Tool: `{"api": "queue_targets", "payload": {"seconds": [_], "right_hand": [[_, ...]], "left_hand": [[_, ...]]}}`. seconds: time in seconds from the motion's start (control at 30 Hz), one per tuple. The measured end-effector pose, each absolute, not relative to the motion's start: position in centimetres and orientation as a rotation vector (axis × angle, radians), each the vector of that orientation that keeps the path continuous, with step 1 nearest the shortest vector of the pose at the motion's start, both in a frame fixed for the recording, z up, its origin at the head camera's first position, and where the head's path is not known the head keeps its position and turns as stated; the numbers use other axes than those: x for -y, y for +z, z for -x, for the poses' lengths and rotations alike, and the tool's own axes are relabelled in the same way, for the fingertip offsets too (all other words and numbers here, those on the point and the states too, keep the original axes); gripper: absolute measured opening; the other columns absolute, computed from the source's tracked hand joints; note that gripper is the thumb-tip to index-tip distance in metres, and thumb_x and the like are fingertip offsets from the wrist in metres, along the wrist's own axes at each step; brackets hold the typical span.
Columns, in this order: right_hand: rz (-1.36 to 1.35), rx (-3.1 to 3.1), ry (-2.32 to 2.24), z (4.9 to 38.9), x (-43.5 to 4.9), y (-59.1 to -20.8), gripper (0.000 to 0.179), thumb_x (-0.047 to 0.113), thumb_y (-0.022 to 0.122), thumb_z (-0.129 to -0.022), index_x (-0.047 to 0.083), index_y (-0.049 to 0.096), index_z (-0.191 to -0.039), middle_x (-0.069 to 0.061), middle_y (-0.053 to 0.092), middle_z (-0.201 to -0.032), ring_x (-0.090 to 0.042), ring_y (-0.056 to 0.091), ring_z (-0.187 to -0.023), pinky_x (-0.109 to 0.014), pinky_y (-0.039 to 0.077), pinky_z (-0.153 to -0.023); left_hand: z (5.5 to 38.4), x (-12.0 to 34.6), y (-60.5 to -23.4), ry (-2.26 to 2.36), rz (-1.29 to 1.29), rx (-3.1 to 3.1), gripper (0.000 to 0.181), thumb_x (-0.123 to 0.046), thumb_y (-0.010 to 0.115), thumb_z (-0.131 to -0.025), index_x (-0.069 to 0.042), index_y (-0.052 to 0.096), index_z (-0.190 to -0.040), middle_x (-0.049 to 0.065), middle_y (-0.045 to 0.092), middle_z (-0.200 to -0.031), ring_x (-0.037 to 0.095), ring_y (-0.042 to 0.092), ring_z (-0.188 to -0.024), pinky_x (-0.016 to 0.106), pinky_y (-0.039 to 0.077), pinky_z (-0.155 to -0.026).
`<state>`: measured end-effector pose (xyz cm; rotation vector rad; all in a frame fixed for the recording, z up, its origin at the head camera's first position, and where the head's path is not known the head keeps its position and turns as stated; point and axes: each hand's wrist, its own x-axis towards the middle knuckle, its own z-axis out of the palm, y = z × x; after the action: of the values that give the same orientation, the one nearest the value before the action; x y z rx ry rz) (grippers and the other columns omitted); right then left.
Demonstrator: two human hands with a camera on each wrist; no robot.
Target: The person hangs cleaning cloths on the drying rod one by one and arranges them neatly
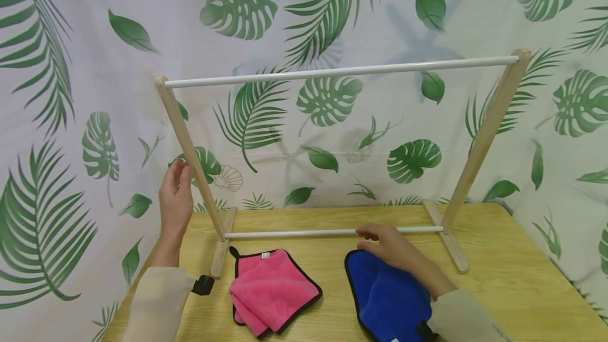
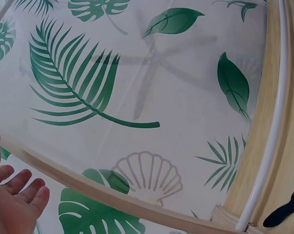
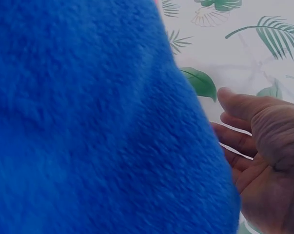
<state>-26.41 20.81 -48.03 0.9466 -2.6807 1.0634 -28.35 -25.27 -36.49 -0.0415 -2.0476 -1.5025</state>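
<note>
My left hand (image 1: pixel 176 197) is raised beside the left wooden post (image 1: pixel 190 152) of a rack, its fingers loosely bent with nothing in them. The left wrist view shows that hand (image 2: pixel 17 200) close to the post (image 2: pixel 112 197). A blue cloth (image 1: pixel 389 294) with black edging is under my right hand (image 1: pixel 391 247), near the rack's lower white rod (image 1: pixel 294 234). In the right wrist view the blue cloth (image 3: pixel 98 122) fills much of the picture; the right hand (image 3: pixel 264 156) has loosely bent fingers and pinches nothing. A pink cloth (image 1: pixel 277 292), folded, black-edged, lies between the hands.
The rack's upper white rod (image 1: pixel 342 72) spans both posts, with the right post (image 1: pixel 489 136) leaning outward. Its feet stand on the wooden table (image 1: pixel 513 278). Behind hangs a white leaf-patterned curtain (image 1: pixel 370 20). A black loop (image 1: pixel 234 251) sticks out from the pink cloth's corner.
</note>
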Motion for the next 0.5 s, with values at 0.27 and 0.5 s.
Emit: {"api": "queue_targets", "payload": {"seconds": [0.27,0.5], "right_hand": [[-0.910,2.775,1.041,26.8,-19.8,-49.2,0.038,0.019,0.073,-0.097,-0.008,0.069,-0.124,-0.021,0.072,-0.117,-0.040,0.067,-0.106,-0.053,0.055,-0.089],[-0.906,2.807,0.956,27.3,-19.2,-50.4,0.036,0.015,0.075,-0.096,-0.007,0.069,-0.124,-0.020,0.072,-0.117,-0.040,0.068,-0.108,-0.051,0.056,-0.088]], "left_hand": [[29.1,24.8,-35.9,-1.577,0.066,1.990,0.054,-0.033,0.048,-0.111,-0.002,0.044,-0.155,0.017,0.052,-0.152,0.027,0.044,-0.143,0.046,0.032,-0.119],[29.9,24.7,-35.8,-1.587,0.092,1.928,0.049,-0.029,0.050,-0.111,-0.002,0.050,-0.151,0.016,0.057,-0.147,0.025,0.050,-0.136,0.042,0.038,-0.114]]}}
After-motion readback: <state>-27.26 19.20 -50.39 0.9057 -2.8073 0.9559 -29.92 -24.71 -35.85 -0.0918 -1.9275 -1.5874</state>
